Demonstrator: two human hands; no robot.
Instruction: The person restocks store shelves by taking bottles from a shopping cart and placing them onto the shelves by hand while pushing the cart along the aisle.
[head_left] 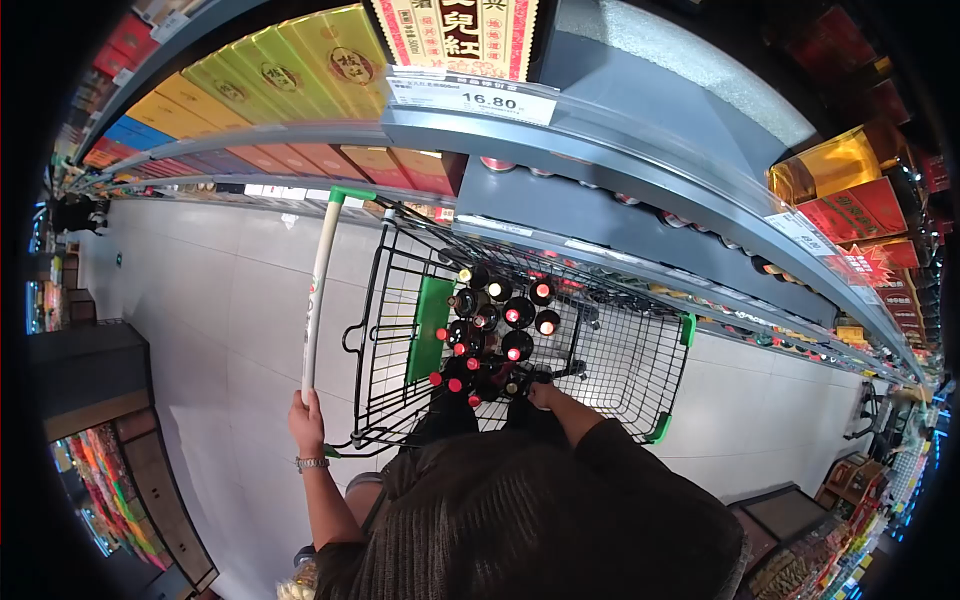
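My left hand (307, 420) is closed round the lower end of the cart's pale push handle (319, 290). Beside it, the black wire shopping cart (640, 372) with green corners holds several dark bottles (518, 312) with red, white and yellowish caps, grouped near its handle side. At the cart's near side, my right hand (541, 395) has its fingers curled by the dark bottles; what they grip, if anything, is too small to make out.
A long store shelf (620, 160) with boxed goods (340, 62) and price tags curves across the top. Gold and red boxes (850, 200) stand at right. Dark cabinets (90, 375) and packaged goods line the lower left. Pale floor tiles (220, 300) show around the cart.
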